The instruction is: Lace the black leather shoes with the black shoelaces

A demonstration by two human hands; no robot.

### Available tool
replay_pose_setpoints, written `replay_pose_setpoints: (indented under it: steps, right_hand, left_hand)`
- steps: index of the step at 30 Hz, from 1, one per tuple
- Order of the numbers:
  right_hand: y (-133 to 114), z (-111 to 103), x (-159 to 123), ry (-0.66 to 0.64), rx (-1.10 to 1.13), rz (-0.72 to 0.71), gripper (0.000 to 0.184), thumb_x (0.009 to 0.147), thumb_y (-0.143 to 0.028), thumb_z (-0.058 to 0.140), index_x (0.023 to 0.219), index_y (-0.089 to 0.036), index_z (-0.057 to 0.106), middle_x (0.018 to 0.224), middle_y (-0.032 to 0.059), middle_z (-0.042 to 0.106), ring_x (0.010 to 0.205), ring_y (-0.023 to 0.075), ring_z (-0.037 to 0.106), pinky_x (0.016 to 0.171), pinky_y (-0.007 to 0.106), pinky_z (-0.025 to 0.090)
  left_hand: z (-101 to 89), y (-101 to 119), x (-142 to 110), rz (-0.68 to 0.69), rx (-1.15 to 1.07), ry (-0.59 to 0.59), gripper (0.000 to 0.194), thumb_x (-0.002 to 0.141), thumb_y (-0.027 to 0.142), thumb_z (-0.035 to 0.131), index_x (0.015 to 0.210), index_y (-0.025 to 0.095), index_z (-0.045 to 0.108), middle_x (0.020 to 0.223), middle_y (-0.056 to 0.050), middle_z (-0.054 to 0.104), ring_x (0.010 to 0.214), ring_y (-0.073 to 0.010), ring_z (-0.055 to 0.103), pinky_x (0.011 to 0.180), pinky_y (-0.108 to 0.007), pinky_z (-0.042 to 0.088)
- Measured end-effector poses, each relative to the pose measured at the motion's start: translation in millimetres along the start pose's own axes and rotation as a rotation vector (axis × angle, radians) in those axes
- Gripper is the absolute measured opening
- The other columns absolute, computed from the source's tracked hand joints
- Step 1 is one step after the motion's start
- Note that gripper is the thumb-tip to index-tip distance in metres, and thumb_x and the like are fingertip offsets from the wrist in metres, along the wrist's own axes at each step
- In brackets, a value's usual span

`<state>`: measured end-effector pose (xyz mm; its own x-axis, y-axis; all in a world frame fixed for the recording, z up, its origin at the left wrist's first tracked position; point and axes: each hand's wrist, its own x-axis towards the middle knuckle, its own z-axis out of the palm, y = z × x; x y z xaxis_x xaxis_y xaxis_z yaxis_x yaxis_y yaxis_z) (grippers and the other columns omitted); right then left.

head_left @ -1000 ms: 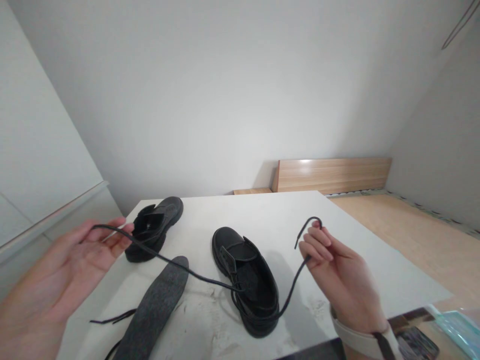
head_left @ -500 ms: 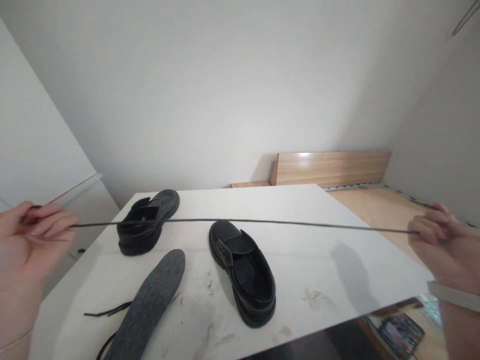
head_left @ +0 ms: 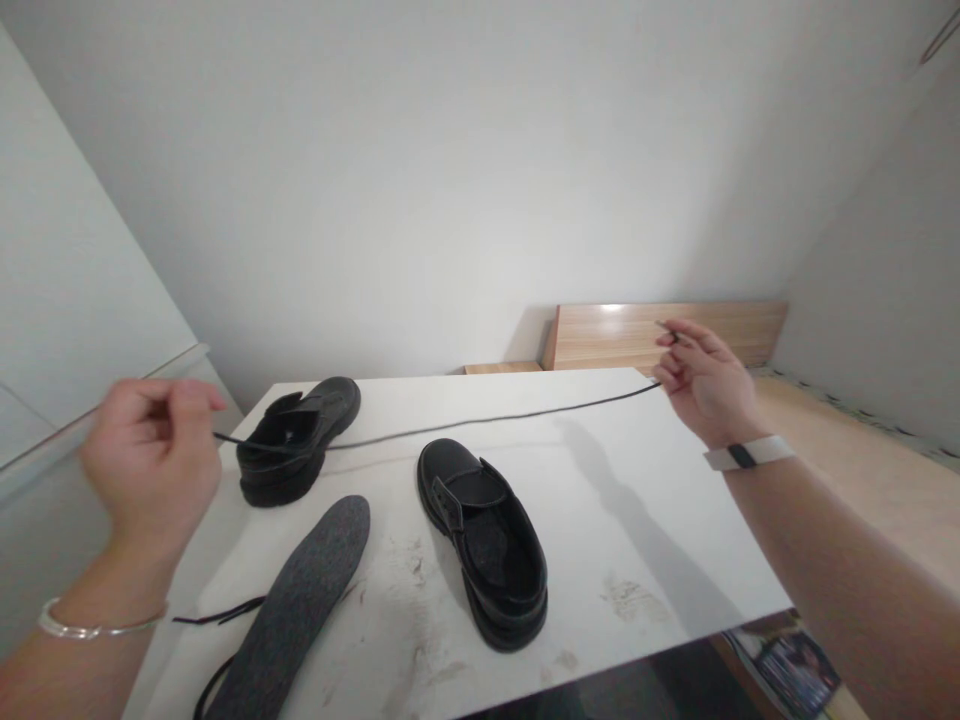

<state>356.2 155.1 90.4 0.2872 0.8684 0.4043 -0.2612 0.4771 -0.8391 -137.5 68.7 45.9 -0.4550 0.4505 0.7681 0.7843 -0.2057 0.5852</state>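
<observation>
A long black shoelace [head_left: 480, 422] stretches between my two hands above a white table [head_left: 645, 520]. My left hand [head_left: 154, 462] pinches one end at the left, close to a black shoe [head_left: 300, 440] at the table's back left. My right hand [head_left: 701, 380] is closed on the other end, reaching over the table's far right corner. A second black shoe [head_left: 484, 540] without a lace stands in the middle, toe away from me. A grey insole [head_left: 300, 610] lies to its left.
Another black lace [head_left: 217, 612] lies by the insole at the table's near left edge. A wooden bed frame [head_left: 660, 335] stands against the back wall on a wooden floor. A white cabinet [head_left: 45, 300] is at the left. A phone [head_left: 795, 675] lies below the table's near right corner.
The lace came out of the middle shoe and was pulled taut between my hands. Both hands then moved forward, the right one reaching to the far right corner.
</observation>
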Motion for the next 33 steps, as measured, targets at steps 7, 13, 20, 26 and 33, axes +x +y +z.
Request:
replay_pose_setpoints:
  steps: [7, 13, 20, 26, 33]
  right_hand:
    - [79.0, 29.3, -90.0, -0.405, -0.243, 0.474, 0.030, 0.072, -0.038, 0.076, 0.092, -0.016, 0.069, 0.082, 0.0029, 0.065, 0.044, 0.0033, 0.030, 0.040, 0.021, 0.014]
    - [113.8, 50.6, -165.3, -0.292, -0.108, 0.613, 0.039, 0.076, -0.050, 0.077, 0.095, -0.020, 0.059, 0.076, -0.0017, 0.060, 0.047, 0.0051, 0.036, 0.042, 0.019, 0.023]
    - [121.9, 66.3, -214.8, -0.109, 0.031, 0.633, 0.044, 0.078, -0.055, 0.076, 0.096, -0.022, 0.054, 0.075, -0.0028, 0.055, 0.059, 0.0091, 0.048, 0.050, 0.019, 0.037]
    - [113.4, 62.1, -193.0, -0.154, -0.057, 0.535, 0.048, 0.080, -0.061, 0.073, 0.100, -0.023, 0.051, 0.072, -0.0057, 0.054, 0.042, 0.0025, 0.028, 0.038, 0.016, 0.018]
    - [119.1, 51.7, -155.2, -0.347, -0.384, 0.369, 0.038, 0.086, -0.055, 0.066, 0.096, -0.018, 0.063, 0.085, 0.0071, 0.071, 0.049, 0.0089, 0.046, 0.044, 0.023, 0.034]
  left_hand:
    - [23.9, 36.0, -60.8, 0.108, -0.101, -0.874, 0.033, 0.097, 0.043, 0.043, 0.076, 0.020, 0.055, 0.067, 0.003, 0.056, 0.061, -0.0135, 0.051, 0.059, -0.025, 0.037]
    - [51.4, 54.5, -98.2, 0.026, -0.285, -1.225, 0.032, 0.101, 0.041, 0.035, 0.084, 0.021, 0.054, 0.079, 0.000, 0.058, 0.076, -0.0183, 0.056, 0.072, -0.029, 0.042]
    - [72.5, 50.4, -110.4, -0.021, -0.375, -1.202, 0.032, 0.102, 0.042, 0.032, 0.087, 0.021, 0.051, 0.084, -0.002, 0.056, 0.081, -0.0198, 0.053, 0.078, -0.032, 0.043]
    - [74.7, 44.2, -94.0, -0.066, -0.407, -1.212, 0.023, 0.100, 0.041, 0.042, 0.089, 0.022, 0.049, 0.077, 0.002, 0.055, 0.074, -0.0163, 0.054, 0.070, -0.027, 0.041]
    - [84.6, 36.9, -91.2, -0.106, -0.438, -1.176, 0.025, 0.094, 0.039, 0.049, 0.106, 0.020, 0.061, 0.076, 0.000, 0.067, 0.074, -0.0173, 0.062, 0.072, -0.028, 0.046]
